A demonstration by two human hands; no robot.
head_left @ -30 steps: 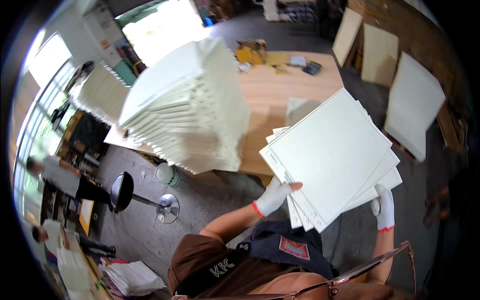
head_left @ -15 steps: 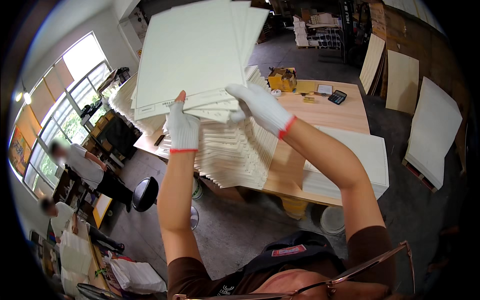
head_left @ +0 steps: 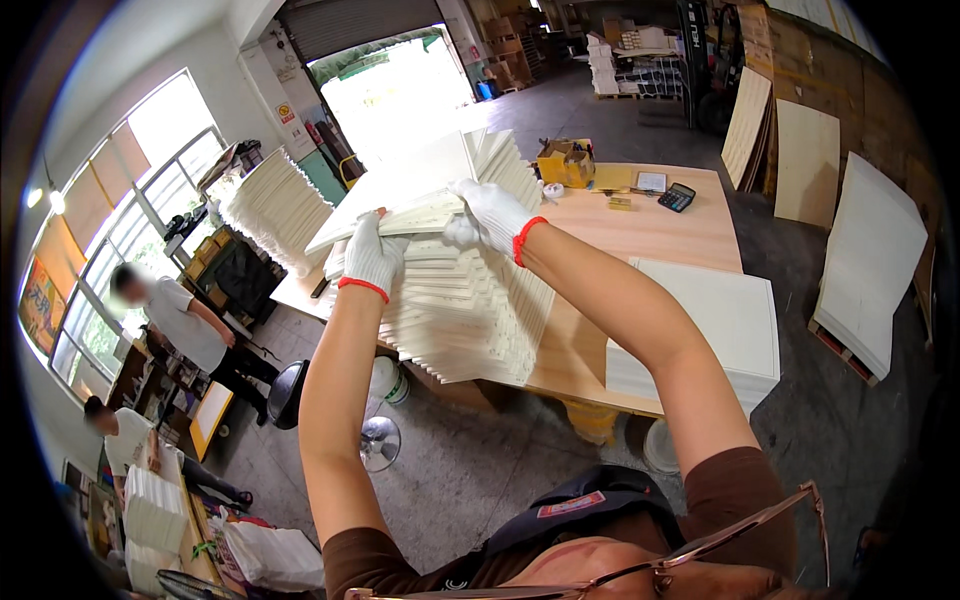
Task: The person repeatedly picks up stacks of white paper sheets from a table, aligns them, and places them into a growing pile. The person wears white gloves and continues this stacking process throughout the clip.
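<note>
Lowering that bundle of cream square card sheets (head_left: 400,205) onto the tall fanned stack (head_left: 470,310) | your white-gloved left hand (head_left: 372,255) and right hand (head_left: 492,213) are both pinching its edge | almost landed.

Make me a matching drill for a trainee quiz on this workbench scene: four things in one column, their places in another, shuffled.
Things:
1. calculator
2. yellow box
3. flat white stack
4. thin bundle of white sheets

Places:
A. held in the grip of the left hand and right hand
B. near right corner of the table
C. far edge of the table, middle
D. far right part of the table

Pairs: 1-D, 2-C, 3-B, 4-A
</note>
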